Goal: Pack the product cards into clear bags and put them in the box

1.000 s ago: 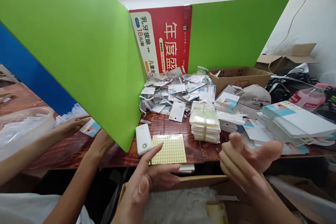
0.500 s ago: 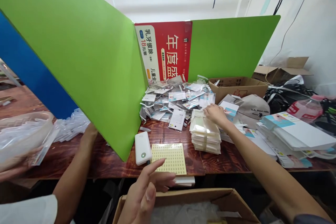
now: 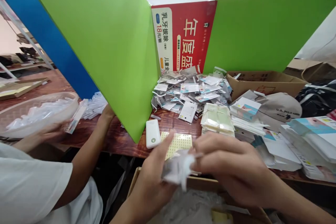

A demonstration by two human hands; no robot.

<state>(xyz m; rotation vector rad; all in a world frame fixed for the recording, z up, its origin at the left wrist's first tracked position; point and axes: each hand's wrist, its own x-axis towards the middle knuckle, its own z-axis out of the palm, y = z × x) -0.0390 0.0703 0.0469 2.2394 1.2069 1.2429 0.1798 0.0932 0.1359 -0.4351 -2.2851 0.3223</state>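
Above an open cardboard box [image 3: 210, 184], my left hand [image 3: 153, 182] is closed around a small clear plastic bag [image 3: 173, 171] with something white at its edge, blurred by motion. My right hand [image 3: 231, 161] reaches in from the right, its curled fingers pinching the white edge of that bag. Behind the hands lies a yellow sheet of small stickers [image 3: 181, 141], partly covered by my left thumb. A stack of flat cream-coloured packets [image 3: 217, 117] stands just beyond my right hand. Further back is a heap of filled clear bags with printed cards [image 3: 189, 92].
A white power bank [image 3: 153, 133] lies beside a green partition [image 3: 105, 42]. At right are a cardboard carton [image 3: 265, 84], a cap [image 3: 279, 106] and stacks of printed cards [image 3: 315, 136]. On the left, a co-worker's arm [image 3: 84, 161] reaches near a basket of clear plastic pieces [image 3: 39, 112].
My right hand has left the stack of cream packets and come to my left hand. My left hand, open before, now holds the plastic bag. The view has turned left and down.
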